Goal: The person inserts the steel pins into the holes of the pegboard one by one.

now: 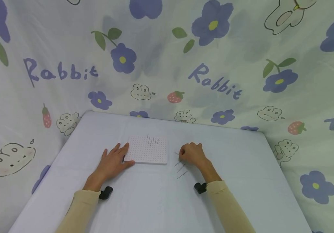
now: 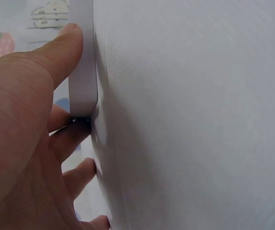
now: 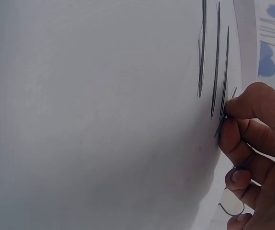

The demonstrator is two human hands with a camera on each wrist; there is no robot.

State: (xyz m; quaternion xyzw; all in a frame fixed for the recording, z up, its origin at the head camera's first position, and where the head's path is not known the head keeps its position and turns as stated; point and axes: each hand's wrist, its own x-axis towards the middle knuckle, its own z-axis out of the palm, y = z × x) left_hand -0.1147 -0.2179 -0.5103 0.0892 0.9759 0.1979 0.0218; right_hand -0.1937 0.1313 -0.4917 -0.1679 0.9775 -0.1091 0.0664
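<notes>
A white board (image 1: 143, 154) with a grid of small holes lies flat on the table. Several thin dark needles (image 1: 153, 141) stand upright in its far right part. My left hand (image 1: 111, 165) rests at the board's near left corner, its thumb on the front edge and its spread fingers along the left side. To the right of the board, my right hand (image 1: 194, 156) pinches a thin needle (image 3: 234, 92) between thumb and index finger, low over the table. More needles (image 3: 216, 72) lie side by side on the cloth beside those fingertips.
White cloth covers the table (image 1: 155, 200). Behind and around it hangs a curtain (image 1: 161, 64) printed with flowers, rabbits and strawberries. Each wrist carries a small black camera (image 1: 106, 193).
</notes>
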